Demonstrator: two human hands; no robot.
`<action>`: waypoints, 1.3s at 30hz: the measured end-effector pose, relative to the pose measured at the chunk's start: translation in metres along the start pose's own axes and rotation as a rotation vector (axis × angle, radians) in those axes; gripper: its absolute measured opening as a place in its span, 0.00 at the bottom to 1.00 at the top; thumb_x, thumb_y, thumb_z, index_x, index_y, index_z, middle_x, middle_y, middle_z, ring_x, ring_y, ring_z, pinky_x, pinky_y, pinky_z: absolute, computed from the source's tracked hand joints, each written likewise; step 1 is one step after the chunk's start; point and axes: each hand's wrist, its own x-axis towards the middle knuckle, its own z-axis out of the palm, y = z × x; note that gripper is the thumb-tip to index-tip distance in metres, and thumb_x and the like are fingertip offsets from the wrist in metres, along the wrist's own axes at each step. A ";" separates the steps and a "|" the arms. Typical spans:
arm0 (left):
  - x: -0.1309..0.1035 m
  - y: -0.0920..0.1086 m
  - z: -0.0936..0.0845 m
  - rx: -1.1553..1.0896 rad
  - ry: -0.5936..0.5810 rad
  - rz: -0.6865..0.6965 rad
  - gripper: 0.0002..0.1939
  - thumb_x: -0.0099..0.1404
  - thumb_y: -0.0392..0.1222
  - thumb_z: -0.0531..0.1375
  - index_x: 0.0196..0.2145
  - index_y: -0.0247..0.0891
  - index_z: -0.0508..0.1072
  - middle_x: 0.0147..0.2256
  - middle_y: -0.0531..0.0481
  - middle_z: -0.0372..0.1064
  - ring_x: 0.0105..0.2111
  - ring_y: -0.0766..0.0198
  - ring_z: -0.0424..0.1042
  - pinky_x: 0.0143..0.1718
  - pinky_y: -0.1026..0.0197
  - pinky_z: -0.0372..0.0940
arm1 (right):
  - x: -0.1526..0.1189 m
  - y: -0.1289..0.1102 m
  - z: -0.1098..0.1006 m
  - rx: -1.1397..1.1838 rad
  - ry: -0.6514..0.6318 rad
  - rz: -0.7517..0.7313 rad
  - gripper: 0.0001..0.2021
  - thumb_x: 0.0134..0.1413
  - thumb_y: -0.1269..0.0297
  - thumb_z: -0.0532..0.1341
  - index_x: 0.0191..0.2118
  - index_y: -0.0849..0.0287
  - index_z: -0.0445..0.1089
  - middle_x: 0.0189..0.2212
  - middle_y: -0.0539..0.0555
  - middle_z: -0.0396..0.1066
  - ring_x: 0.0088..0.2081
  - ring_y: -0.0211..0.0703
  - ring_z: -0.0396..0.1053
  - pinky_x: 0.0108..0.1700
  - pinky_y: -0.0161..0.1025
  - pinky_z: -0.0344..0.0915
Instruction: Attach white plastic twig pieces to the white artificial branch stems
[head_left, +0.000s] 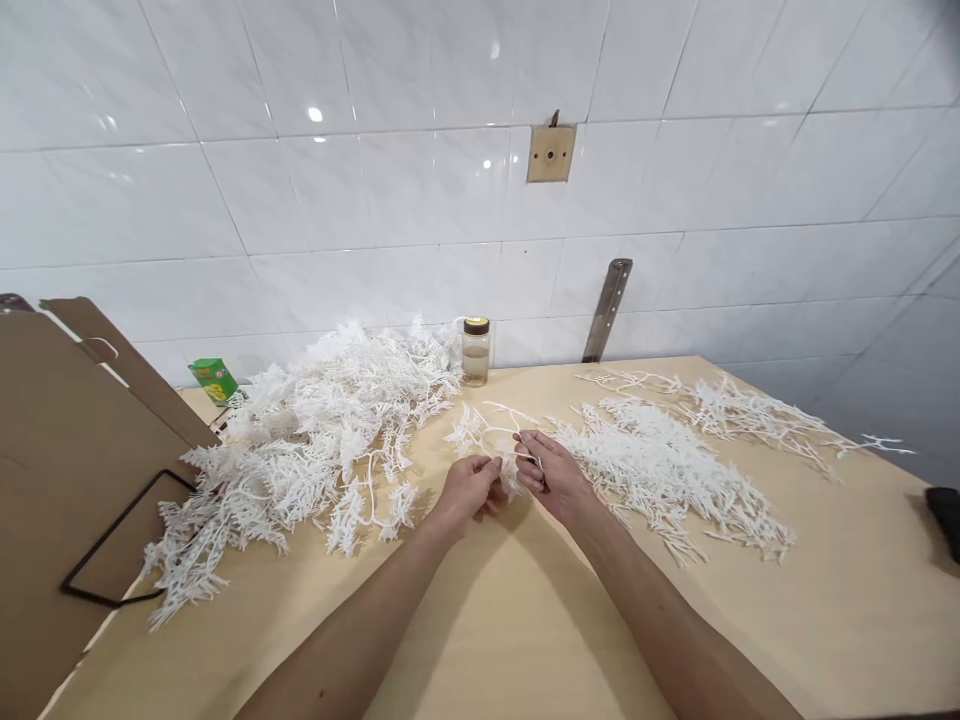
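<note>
on the table (480,640), we position a large pile of white branches (330,420) at left and a smaller pile (660,470) at right. between them, our left hand (472,487) and right hand (551,472) pinch a white sprig (466,430); the dark item (534,461) in our right hand is too small to identify.

Cardboard (82,450) partly beyond left edge, black object (946,520) partly beyond right.

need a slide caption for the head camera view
Left hand and right hand hold a white branching sprig between a large white heap and a smaller pile on a pale tabletop.
</note>
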 end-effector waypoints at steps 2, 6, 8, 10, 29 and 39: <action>0.004 -0.001 0.000 -0.105 0.013 -0.021 0.19 0.60 0.57 0.60 0.27 0.37 0.67 0.19 0.52 0.66 0.15 0.70 0.61 0.17 0.67 0.53 | -0.002 0.000 0.002 0.058 -0.041 0.054 0.18 0.42 0.58 0.74 0.33 0.58 0.66 0.21 0.43 0.58 0.16 0.24 0.45 0.15 0.26 0.41; 0.010 -0.003 -0.007 -0.206 0.053 -0.055 0.19 0.53 0.55 0.66 0.27 0.37 0.68 0.15 0.59 0.57 0.13 0.74 0.50 0.15 0.67 0.42 | -0.003 -0.001 0.001 0.095 -0.076 0.119 0.17 0.43 0.58 0.73 0.34 0.60 0.69 0.22 0.44 0.59 0.16 0.24 0.43 0.14 0.25 0.40; 0.010 -0.005 -0.014 -0.210 0.047 -0.024 0.19 0.51 0.55 0.67 0.27 0.36 0.69 0.16 0.58 0.57 0.14 0.74 0.51 0.16 0.67 0.43 | -0.001 -0.002 -0.004 0.053 -0.057 0.127 0.17 0.43 0.56 0.73 0.35 0.60 0.71 0.22 0.44 0.60 0.16 0.24 0.42 0.15 0.26 0.40; 0.007 -0.007 -0.021 -0.211 0.030 0.038 0.19 0.52 0.56 0.67 0.28 0.35 0.71 0.18 0.57 0.60 0.16 0.73 0.55 0.18 0.67 0.47 | 0.002 -0.003 -0.011 -0.034 -0.031 0.117 0.18 0.45 0.53 0.72 0.36 0.60 0.71 0.22 0.44 0.60 0.16 0.24 0.41 0.15 0.28 0.41; 0.006 -0.018 -0.043 -0.606 -0.092 0.001 0.20 0.52 0.52 0.70 0.30 0.33 0.71 0.24 0.53 0.66 0.18 0.71 0.65 0.20 0.66 0.60 | 0.010 0.024 -0.018 -1.419 -0.029 -0.376 0.11 0.58 0.60 0.56 0.29 0.55 0.73 0.26 0.50 0.74 0.28 0.42 0.70 0.34 0.37 0.61; 0.003 -0.011 -0.041 -0.550 0.000 0.030 0.22 0.56 0.59 0.65 0.27 0.35 0.67 0.21 0.54 0.64 0.14 0.73 0.60 0.16 0.67 0.51 | 0.024 0.014 -0.045 -1.576 0.120 -0.479 0.15 0.63 0.68 0.49 0.42 0.60 0.73 0.43 0.61 0.75 0.45 0.48 0.71 0.49 0.41 0.63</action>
